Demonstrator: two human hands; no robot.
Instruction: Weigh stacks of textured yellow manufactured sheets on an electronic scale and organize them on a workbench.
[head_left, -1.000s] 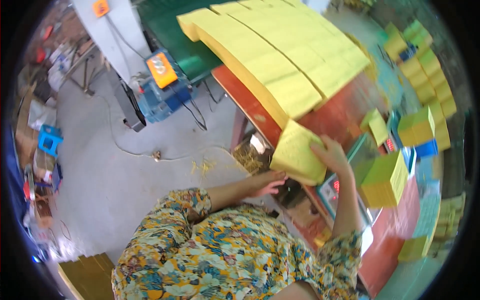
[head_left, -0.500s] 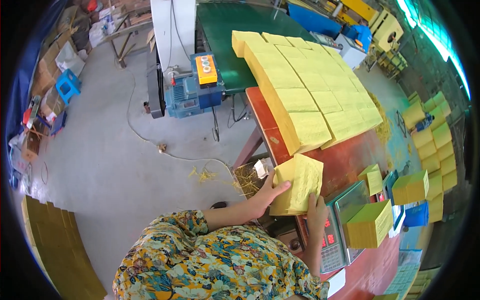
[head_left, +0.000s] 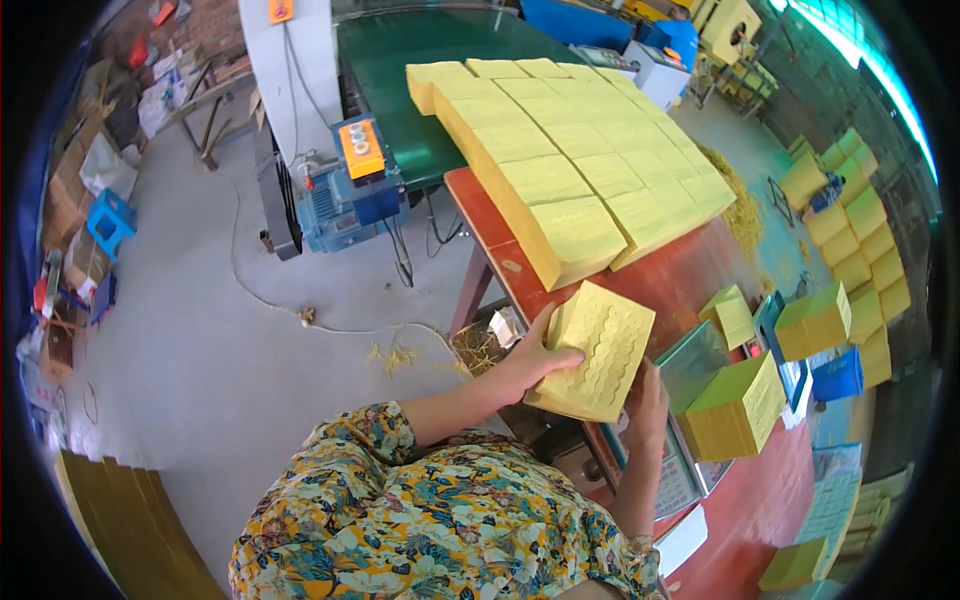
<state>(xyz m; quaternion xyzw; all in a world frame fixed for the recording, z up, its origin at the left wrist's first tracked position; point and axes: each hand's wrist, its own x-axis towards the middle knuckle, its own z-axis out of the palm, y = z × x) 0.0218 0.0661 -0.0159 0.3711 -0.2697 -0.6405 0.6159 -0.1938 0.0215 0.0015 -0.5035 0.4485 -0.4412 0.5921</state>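
Observation:
Between my hands a block-shaped stack of yellow paper (head_left: 605,345) is tilted, its face with wavy cut lines turned up. My left hand (head_left: 535,362) grips its left side, thumb lying over the face. At the lower right edge my right hand (head_left: 647,405) closes on the stack, its fingertips partly hidden behind it. Just right of that hand stands a digital scale (head_left: 690,350), bearing another yellow paper stack (head_left: 735,415). Beyond my hands, rows of yellow paper stacks (head_left: 570,165) lie side by side.
The red table (head_left: 690,280) carries the scale and more yellow stacks (head_left: 812,322) at right. A green conveyor belt (head_left: 450,40) and blue motor (head_left: 350,205) stand ahead. A cable (head_left: 375,328) crosses the floor at left. A person in blue (head_left: 680,40) is far off.
The held stack has turned so its wavy-lined face shows more fully. My right hand has shifted slightly up along its edge. The whole view has swung a little to the right.

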